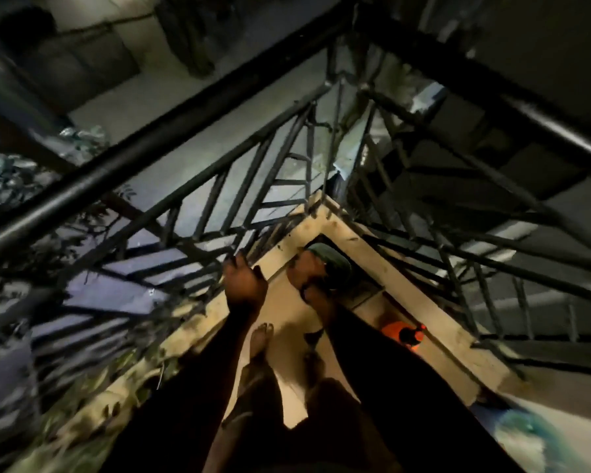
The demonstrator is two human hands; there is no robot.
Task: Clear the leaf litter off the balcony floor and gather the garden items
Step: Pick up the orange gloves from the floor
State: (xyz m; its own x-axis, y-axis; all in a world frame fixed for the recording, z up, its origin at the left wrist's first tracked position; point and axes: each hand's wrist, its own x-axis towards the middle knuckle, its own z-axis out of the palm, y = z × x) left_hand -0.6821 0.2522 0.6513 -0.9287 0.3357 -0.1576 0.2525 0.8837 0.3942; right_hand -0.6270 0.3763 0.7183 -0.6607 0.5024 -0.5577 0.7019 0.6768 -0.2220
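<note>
At balcony corner, where two black railing runs (pixel 198 186) meet:
- One green round container (pixel 333 264) on the floor. The right hand (pixel 306 273) is against its near edge, its grip too blurred to tell.
- One left hand (pixel 244 281), fingers straight and loose, just beside the railing foot.
- One orange item (pixel 394 331) by the right kerb.
- Leaf litter (pixel 123 380) along the left kerb.
- Two bare feet (pixel 261 336).

Matt black metal railing (pixel 133 153), rough pale concrete ledge (pixel 420 298)
</note>
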